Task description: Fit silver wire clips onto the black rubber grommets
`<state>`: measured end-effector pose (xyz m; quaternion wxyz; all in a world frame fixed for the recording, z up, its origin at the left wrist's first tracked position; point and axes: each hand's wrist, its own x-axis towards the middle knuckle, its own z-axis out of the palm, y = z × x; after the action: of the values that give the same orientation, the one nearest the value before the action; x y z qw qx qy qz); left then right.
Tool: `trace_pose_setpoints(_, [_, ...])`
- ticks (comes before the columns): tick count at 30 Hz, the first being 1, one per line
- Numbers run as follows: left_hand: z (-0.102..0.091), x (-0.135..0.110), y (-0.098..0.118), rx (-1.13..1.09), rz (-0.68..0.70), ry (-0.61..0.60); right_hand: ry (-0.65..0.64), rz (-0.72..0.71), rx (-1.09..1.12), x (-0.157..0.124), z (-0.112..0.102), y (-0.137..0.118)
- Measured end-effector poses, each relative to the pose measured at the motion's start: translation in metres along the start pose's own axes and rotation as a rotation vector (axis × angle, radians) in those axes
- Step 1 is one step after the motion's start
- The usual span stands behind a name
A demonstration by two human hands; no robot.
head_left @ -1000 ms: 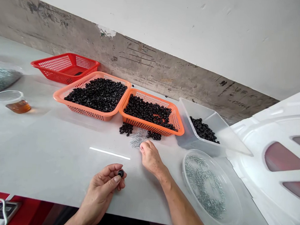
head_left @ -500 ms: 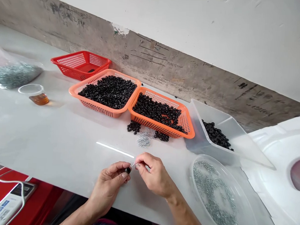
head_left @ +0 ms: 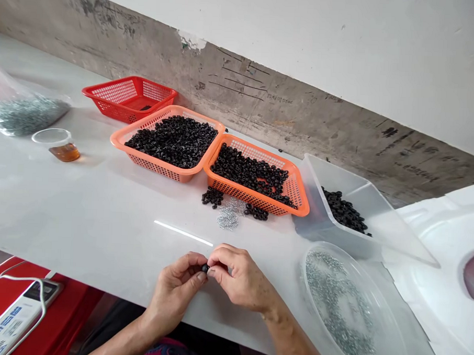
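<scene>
Two grips in play here, both pulled in close at the front edge of the white surface. My left grip is closed, pinching one little black ring between thumb and fingertips, just above the surface. My right grip is curled up tight against that ring, fingertips touching my left hand, but I can't tell if it has real hold of the ring or of something too tiny to see.

Straight ahead, a small heap of silver bits sits on the surface between two loose clumps of black rings, right by the front of an orange basket full of the same rings. A second orange basket sits touching it, also loaded. Behind that is a red basket. To my right are a clear plastic tub holding more black rings and a round clear tray of silver bits. Over on the left are a bag of silver bits and a clear cup with some amber liquid.
</scene>
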<state>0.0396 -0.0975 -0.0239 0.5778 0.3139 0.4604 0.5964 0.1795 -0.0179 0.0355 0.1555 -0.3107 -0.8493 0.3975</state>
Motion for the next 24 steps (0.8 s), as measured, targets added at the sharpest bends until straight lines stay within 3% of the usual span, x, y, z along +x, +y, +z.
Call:
trace_pose_setpoints(5, [-0.001,0.000,-0.001,-0.025,0.013,-0.058,-0.064,0.168,0.182,0.000,0.001,0.005])
trace_pose_setpoints(8, [-0.003,0.000,-0.003,-0.087,-0.027,-0.059,-0.080,0.185,0.249,0.000,0.000,0.009])
trace_pose_setpoints(10, [-0.005,-0.001,-0.004,-0.136,-0.067,-0.063,-0.021,0.166,0.205,0.003,-0.003,0.014])
trace_pose_setpoints(14, [-0.006,0.000,-0.003,-0.215,-0.113,-0.082,0.224,0.100,-0.183,0.020,-0.012,0.031])
trace_pose_setpoints(16, [-0.006,0.001,-0.001,-0.245,-0.126,-0.083,0.276,0.048,-0.430,0.034,-0.017,0.039])
trace_pose_setpoints(20, [-0.006,0.003,0.000,-0.285,-0.135,-0.084,0.185,-0.002,-0.827,0.066,-0.022,0.046])
trace_pose_setpoints(24, [-0.006,0.003,-0.002,-0.329,-0.121,-0.093,0.078,0.028,-1.039,0.089,-0.016,0.042])
